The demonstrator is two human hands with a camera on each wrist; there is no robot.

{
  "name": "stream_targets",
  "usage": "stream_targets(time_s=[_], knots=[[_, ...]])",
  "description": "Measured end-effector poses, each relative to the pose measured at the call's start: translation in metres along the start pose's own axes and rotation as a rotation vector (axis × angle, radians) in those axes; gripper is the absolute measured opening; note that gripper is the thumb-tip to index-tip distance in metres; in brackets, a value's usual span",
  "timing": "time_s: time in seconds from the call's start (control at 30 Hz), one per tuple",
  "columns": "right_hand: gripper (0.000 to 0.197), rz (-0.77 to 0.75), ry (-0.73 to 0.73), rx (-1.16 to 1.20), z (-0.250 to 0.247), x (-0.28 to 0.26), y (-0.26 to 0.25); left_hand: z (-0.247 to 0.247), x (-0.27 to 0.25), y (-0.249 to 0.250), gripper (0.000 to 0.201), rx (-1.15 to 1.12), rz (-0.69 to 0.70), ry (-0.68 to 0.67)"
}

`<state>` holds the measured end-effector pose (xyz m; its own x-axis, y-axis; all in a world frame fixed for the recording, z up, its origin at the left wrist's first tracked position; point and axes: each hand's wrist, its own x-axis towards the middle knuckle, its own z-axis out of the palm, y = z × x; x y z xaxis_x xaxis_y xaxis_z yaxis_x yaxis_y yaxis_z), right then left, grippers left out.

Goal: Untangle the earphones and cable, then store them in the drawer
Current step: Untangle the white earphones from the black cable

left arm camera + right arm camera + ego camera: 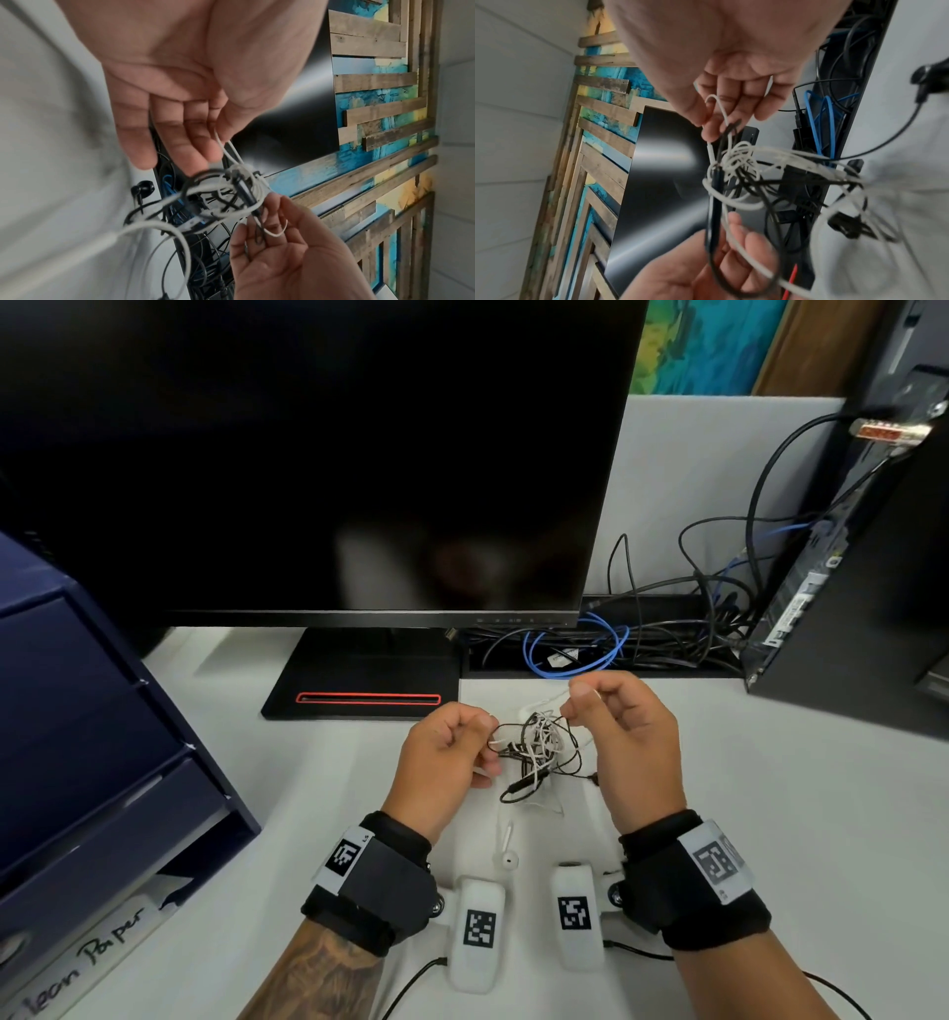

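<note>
Two hands: left hand at 9 o'clock of the tangle, right hand at 3 o'clock
One tangle: white and black cords knotted together, held above the desk between the hands
Left fingers: curled, pinching a white strand
Right fingers: curled, thumb and forefinger pinching a white strand
One white earbud: on the desk at 6 o'clock of the tangle
One drawer unit: far left

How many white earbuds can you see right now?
1: the white earbud shows below the tangle, between the two wrists in the head view; whether it hangs or lies on the desk is unclear. A second one may be hidden inside the tangle.
</note>
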<state>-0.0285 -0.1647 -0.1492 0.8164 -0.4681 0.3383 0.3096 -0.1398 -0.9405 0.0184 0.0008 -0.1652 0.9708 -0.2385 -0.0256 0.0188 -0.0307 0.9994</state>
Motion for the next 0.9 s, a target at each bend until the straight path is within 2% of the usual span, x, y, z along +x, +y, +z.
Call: stream_targets(time_s=[0.2, 0.37, 0.43, 0.57, 0.7, 0.83, 0.9], knots=[[0.009, 0.044, -0.035, 0.137, 0.001, 0.000, -0.006, 0.001, -0.003, 0.006, 0.016, -0.046, -0.050, -0.019], [0.006, 0.018, -0.066, 0.182, 0.000, -0.002, -0.007, 0.001, -0.004, 0.008, 0.019, -0.045, -0.058, -0.031], [0.010, -0.002, -0.042, 0.196, -0.001, -0.002, -0.007, 0.001, -0.003, 0.006, 0.019, -0.059, -0.050, -0.001], [0.005, 0.013, 0.049, 0.213, -0.003, 0.001, -0.006, -0.002, -0.001, 0.005, 0.021, -0.180, -0.023, 0.076], [0.008, 0.050, 0.045, 0.131, -0.005, 0.001, -0.003, -0.003, -0.001, 0.009, 0.021, -0.345, -0.009, 0.123], [0.026, 0.114, -0.013, -0.044, -0.004, 0.003, 0.007, -0.004, -0.002, 0.011, 0.021, -0.384, 0.017, 0.111], [0.019, 0.121, -0.029, -0.084, -0.004, 0.004, 0.009, -0.005, -0.002, 0.011, 0.023, -0.379, 0.026, 0.094]])
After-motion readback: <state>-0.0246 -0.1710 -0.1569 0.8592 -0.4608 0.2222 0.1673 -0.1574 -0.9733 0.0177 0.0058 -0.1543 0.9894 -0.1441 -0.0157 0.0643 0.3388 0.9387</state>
